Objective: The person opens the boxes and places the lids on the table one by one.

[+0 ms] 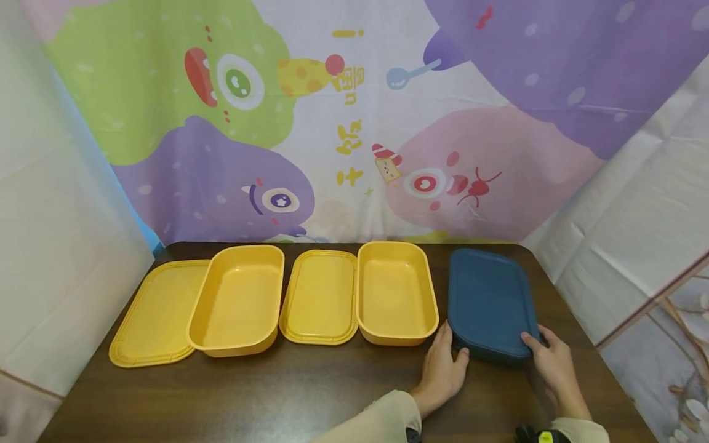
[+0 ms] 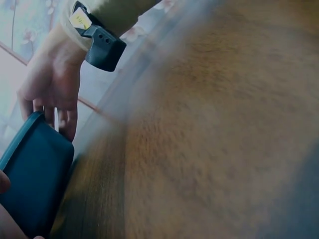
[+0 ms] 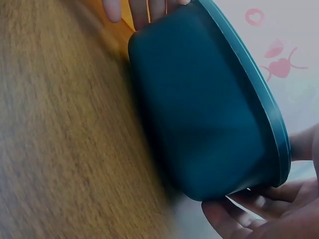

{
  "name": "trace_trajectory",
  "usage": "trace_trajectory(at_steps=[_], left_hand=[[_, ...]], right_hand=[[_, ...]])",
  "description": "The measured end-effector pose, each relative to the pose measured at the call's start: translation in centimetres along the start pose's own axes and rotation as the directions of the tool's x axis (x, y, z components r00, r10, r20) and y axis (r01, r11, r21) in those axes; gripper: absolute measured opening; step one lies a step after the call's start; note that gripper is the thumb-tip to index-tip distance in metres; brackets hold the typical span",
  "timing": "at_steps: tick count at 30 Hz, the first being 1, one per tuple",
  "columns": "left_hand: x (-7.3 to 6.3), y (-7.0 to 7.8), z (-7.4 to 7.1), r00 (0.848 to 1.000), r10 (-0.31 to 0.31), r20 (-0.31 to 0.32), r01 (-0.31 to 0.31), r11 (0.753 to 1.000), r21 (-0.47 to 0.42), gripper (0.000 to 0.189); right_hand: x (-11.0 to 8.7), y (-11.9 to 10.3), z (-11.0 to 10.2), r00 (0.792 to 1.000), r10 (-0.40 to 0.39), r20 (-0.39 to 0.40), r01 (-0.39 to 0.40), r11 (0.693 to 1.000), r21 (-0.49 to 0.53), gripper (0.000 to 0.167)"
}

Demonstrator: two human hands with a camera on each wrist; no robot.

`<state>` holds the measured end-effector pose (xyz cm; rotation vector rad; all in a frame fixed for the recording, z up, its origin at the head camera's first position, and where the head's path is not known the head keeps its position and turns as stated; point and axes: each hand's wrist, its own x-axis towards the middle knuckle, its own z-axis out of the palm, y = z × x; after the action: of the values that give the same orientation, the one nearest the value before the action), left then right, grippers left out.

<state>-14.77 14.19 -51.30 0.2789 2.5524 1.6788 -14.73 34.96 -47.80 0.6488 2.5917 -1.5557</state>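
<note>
At the table's right end is a dark blue lidded food container [image 1: 490,301], its lid on top. My left hand [image 1: 443,372] holds its near left corner, with fingers along the left side and the thumb at the front. Around the near right corner, my right hand [image 1: 556,366] grips with the thumb over the lid's edge. The right wrist view shows right-hand fingers [image 3: 232,219] against the bottom edge of the container [image 3: 204,109]. In the left wrist view the container [image 2: 37,174] lies between both hands. Whether its base is fully on the table is hard to tell.
Left of the blue container stands a smaller yellow container [image 1: 397,335] without a lid, beside a yellow lid [image 1: 320,298]. Further left are a larger open yellow container [image 1: 235,351] and another yellow lid [image 1: 157,314]. The brown table [image 1: 266,400] meets a cartoon-printed cloth [image 1: 343,209] behind.
</note>
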Motion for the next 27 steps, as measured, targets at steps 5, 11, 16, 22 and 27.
trace_trajectory(at_steps=[5,11,16,22,27], left_hand=[[-0.4,0.1,-0.4,1.000,0.001,-0.012,-0.001,1.000,0.003,0.061],[-0.9,0.2,-0.8,0.999,0.025,-0.020,-0.024,0.999,0.025,0.058],[-1.3,0.3,-1.0,0.999,0.041,-0.023,-0.040,0.998,0.050,0.058],[-1.9,0.4,-1.0,0.999,0.039,-0.015,-0.039,0.999,0.028,0.057],[-1.8,0.5,-1.2,0.999,0.041,-0.029,-0.040,0.999,0.035,0.055]], right_hand=[[0.0,-0.2,0.0,1.000,-0.021,0.020,0.021,1.000,0.003,0.064],[0.0,-0.2,0.0,0.999,-0.030,0.039,0.030,1.000,0.002,0.064],[0.2,-0.3,0.0,0.997,-0.038,0.070,0.037,0.999,0.011,0.064],[0.5,-0.3,0.0,0.996,-0.027,0.091,0.022,0.998,0.060,0.061],[0.8,-0.5,0.0,0.993,-0.046,0.104,0.039,0.997,0.067,0.062]])
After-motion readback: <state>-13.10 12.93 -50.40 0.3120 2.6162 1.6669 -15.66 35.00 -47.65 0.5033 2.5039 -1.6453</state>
